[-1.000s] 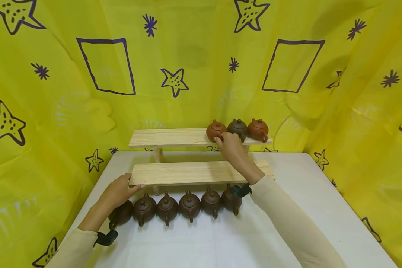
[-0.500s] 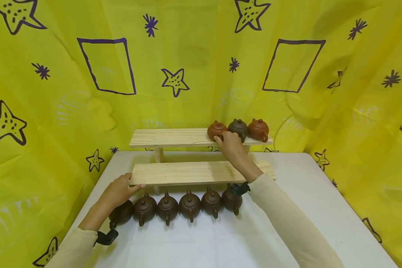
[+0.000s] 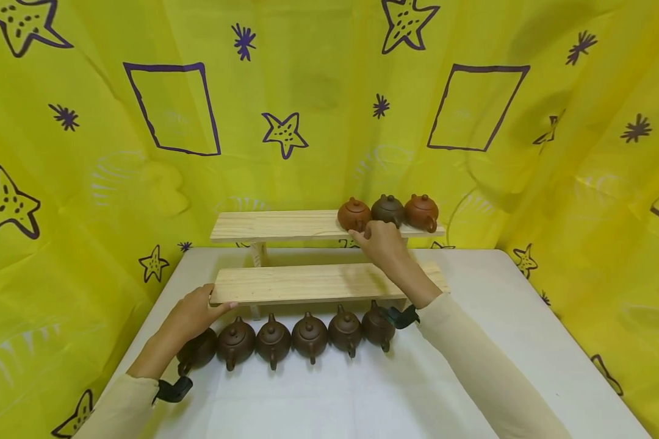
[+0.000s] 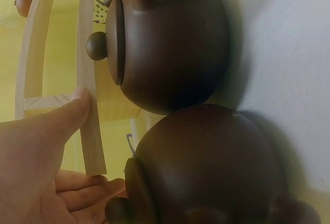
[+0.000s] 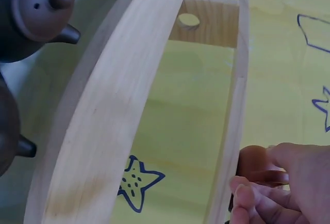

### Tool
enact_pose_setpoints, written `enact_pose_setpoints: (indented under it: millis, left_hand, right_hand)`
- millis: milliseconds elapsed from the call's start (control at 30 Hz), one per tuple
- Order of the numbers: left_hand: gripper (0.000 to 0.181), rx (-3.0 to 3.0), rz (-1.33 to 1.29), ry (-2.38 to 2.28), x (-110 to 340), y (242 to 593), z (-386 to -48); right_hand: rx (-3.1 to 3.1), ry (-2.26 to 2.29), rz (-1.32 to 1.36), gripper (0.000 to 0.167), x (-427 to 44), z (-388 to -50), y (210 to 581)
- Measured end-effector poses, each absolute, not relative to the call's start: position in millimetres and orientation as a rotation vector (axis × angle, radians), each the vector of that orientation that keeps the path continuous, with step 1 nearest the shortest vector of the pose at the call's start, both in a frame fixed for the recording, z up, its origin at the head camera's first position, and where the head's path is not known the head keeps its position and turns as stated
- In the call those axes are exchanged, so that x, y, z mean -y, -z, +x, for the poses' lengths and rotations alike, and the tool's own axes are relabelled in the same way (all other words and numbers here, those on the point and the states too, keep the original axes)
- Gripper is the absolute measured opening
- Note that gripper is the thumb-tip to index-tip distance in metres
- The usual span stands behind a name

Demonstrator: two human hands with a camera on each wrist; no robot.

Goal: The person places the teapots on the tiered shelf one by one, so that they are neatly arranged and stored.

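Observation:
My left hand [image 3: 191, 312] grips the left end of the lower board of a two-tier wooden shelf [image 3: 307, 283], the thumb on its front edge and the fingers at the end. On the upper board, a reddish-brown teapot [image 3: 354, 213] stands leftmost, beside a dark grey-green teapot [image 3: 387, 209] and another reddish-brown teapot [image 3: 421, 211]. My right hand [image 3: 385, 247] is just in front of the leftmost one, thumb and loosely bent fingers near its handle [image 5: 273, 177]. In the left wrist view, dark brown teapots [image 4: 175, 48] stand close by the left hand.
Several dark brown teapots [image 3: 310, 337] form a row on the white tablecloth [image 3: 329, 396] before the shelf, handles toward me. The leftmost dark teapot [image 3: 198, 349] is partly hidden by the left arm. Yellow patterned cloth [image 3: 318, 73] hangs behind and at both sides.
My right hand has drawn slightly down and back from the leftmost reddish-brown teapot's handle, which now shows more. The left hand and the teapots have stayed in place.

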State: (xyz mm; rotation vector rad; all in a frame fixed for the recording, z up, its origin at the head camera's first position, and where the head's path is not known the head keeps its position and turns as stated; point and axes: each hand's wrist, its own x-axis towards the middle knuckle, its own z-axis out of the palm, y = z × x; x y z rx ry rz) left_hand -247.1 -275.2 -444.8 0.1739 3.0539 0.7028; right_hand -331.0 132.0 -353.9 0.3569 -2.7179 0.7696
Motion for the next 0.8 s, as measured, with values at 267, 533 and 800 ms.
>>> enact_pose_setpoints:
  millis: [267,533,800]
  left_hand:
    - [0.083,-3.055,0.177,-0.696,276,445,-247]
    - [0.083,-3.047,0.188,-0.707,275,445,-246]
    - [0.083,-3.054,0.197,-0.698,276,445,-247]
  right_hand:
    - [2.764,-0.742,0.434,0.056,-148,-297,364]
    - [2.878,-0.689,0.434,0.039,-158,-254,394]
    - [2.943,-0.728,0.395,0.041,-175,-215,431]
